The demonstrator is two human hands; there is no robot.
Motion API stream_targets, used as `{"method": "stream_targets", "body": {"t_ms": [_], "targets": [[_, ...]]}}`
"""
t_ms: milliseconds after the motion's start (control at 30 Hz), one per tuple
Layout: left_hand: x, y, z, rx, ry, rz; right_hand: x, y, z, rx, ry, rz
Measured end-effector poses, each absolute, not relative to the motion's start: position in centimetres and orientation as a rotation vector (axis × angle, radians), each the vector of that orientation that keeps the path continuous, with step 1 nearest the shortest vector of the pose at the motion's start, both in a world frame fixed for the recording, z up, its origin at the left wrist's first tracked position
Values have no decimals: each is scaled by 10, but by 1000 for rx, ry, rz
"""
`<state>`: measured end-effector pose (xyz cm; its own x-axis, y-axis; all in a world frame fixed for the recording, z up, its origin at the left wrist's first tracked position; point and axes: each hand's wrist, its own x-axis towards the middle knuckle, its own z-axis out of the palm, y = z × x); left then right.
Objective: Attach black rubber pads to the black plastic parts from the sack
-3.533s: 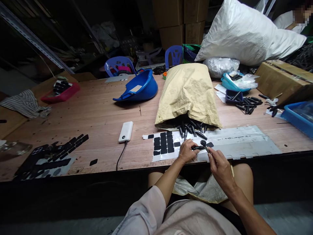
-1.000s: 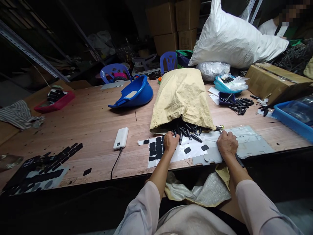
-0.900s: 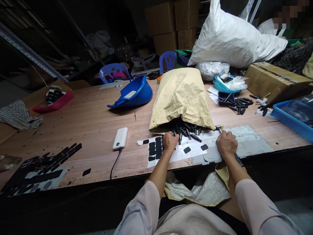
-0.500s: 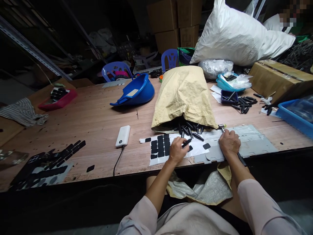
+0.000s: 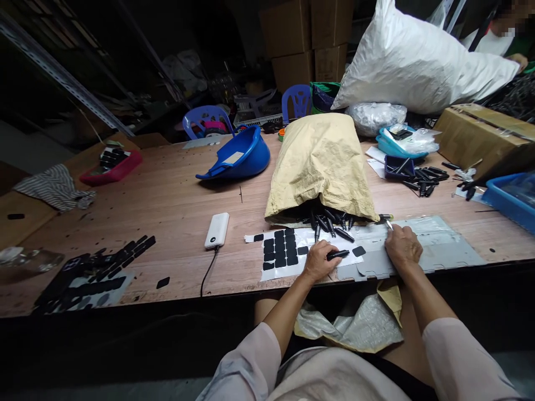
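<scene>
My left hand (image 5: 319, 260) is closed on a slim black pen-like part (image 5: 338, 254) and holds it over a white sheet of black pads (image 5: 279, 253). More of these black parts (image 5: 330, 221) spill from the mouth of a tan sack (image 5: 321, 159) just beyond. My right hand (image 5: 402, 248) rests on a grey sheet (image 5: 438, 245), its fingers curled round a thin tool whose metal tip (image 5: 389, 224) pokes out toward the sack. One loose black pad (image 5: 358, 251) lies between my hands.
A white power bank (image 5: 217, 229) with a cable lies to the left, and a blue scoop (image 5: 238, 159) behind it. Black pads (image 5: 96, 267) lie at the near left, a red tray (image 5: 111, 167) far left. A box (image 5: 480, 131), blue tray (image 5: 510, 200) and white sack (image 5: 418, 61) stand right; another person (image 5: 507, 39) is behind.
My left hand reached into the parts at the sack's mouth, took one black part and drew it back toward the table's near edge. My right hand stayed on the grey sheet.
</scene>
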<state>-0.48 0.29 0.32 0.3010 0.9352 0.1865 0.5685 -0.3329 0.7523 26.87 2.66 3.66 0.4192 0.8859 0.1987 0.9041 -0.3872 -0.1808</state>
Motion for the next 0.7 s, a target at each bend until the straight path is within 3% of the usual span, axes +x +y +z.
{"method": "stream_targets", "body": {"t_ms": [333, 700], "targets": [[-3, 5, 9, 1956, 1356, 779, 207, -67, 23, -1676, -1659, 243], [0, 5, 10, 1924, 1371, 756, 177, -92, 22, -1634, -1863, 91]]}}
